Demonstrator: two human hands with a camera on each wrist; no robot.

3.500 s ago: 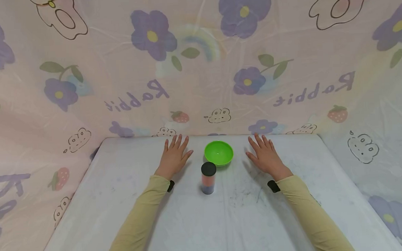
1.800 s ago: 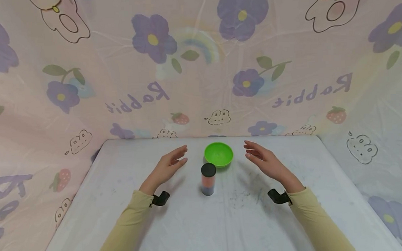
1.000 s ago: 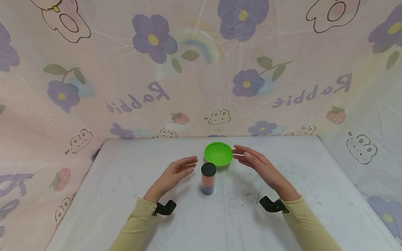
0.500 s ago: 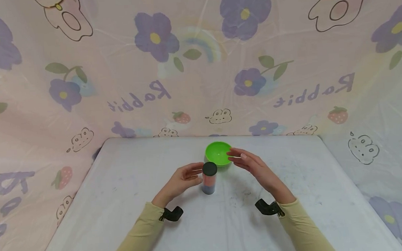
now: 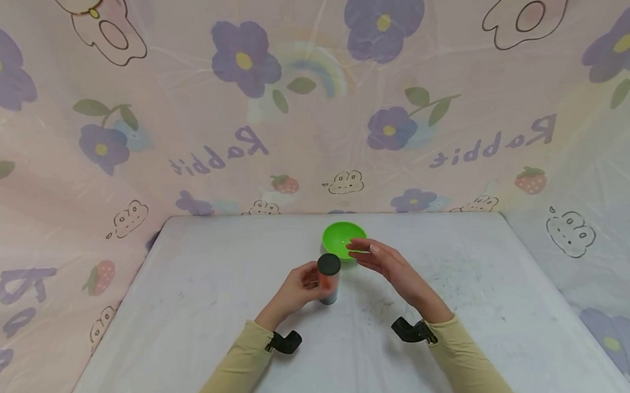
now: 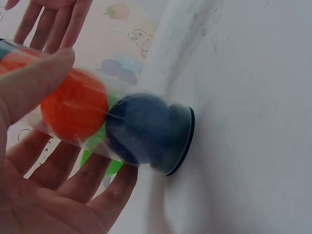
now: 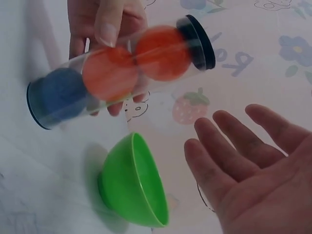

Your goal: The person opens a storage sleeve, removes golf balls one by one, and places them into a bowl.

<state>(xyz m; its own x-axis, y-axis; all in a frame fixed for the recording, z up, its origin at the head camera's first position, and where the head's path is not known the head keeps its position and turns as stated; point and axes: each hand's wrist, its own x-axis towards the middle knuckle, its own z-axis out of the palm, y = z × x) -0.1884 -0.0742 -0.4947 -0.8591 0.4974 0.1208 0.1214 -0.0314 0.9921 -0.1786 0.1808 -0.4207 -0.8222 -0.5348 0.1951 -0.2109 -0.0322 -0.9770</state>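
A clear ball tube with a black lid stands upright on the table. Inside it the right wrist view shows two orange balls and a dark blue ball at the bottom end. My left hand holds the tube from its left side, thumb across the front and fingers round the back. To the right, my right hand hovers with fingers extended, apart from the tube. Its fingertips overlap part of the green bowl in the head view, though the right wrist view shows them clear of the bowl.
The white-covered table carries the bowl just behind the tube. A printed curtain hangs along the back and both sides. Each wrist bears a black camera mount, such as the right mount.
Both hands have lifted from lying flat on the table and come inward. My left hand has moved to the tube and taken hold of it; my right hand has moved left towards it.
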